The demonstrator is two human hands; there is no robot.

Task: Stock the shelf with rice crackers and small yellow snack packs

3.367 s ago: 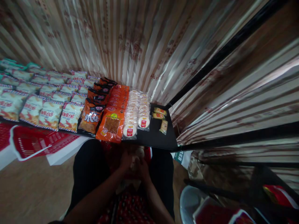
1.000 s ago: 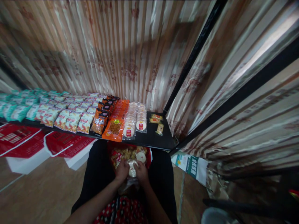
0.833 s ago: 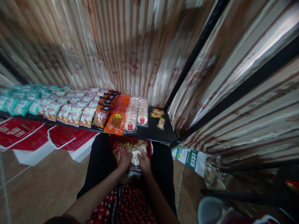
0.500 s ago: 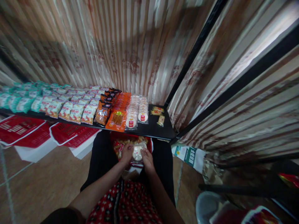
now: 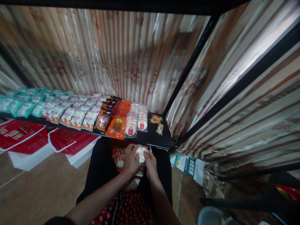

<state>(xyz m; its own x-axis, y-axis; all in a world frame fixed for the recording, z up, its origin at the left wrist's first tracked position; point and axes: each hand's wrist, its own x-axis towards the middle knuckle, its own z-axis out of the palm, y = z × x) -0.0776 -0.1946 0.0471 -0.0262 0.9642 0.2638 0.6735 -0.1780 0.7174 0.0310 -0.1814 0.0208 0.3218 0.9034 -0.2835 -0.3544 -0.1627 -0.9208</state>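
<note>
My left hand (image 5: 130,161) and my right hand (image 5: 151,163) are closed on the two sides of a clear pack of round white rice crackers (image 5: 141,152). They hold it just below the front edge of a black shelf (image 5: 153,137), over a red basket of snacks (image 5: 117,155) between my knees. On the shelf lie rows of packs: two rows of the same white crackers (image 5: 137,120), orange packs (image 5: 118,122), dark orange bags (image 5: 104,115), white-and-red bags (image 5: 77,115), green bags (image 5: 21,104).
A few small yellow packets (image 5: 157,122) lie at the shelf's right end beside a black upright post (image 5: 187,72). Red baskets (image 5: 65,140) on white boxes stand under the shelf at left. A striped curtain (image 5: 117,53) hangs behind. A green-and-white carton (image 5: 187,164) lies on the floor at right.
Both hands have risen with the cracker pack from the basket toward the shelf's front edge. The view has tilted up; a dark bar now crosses the top.
</note>
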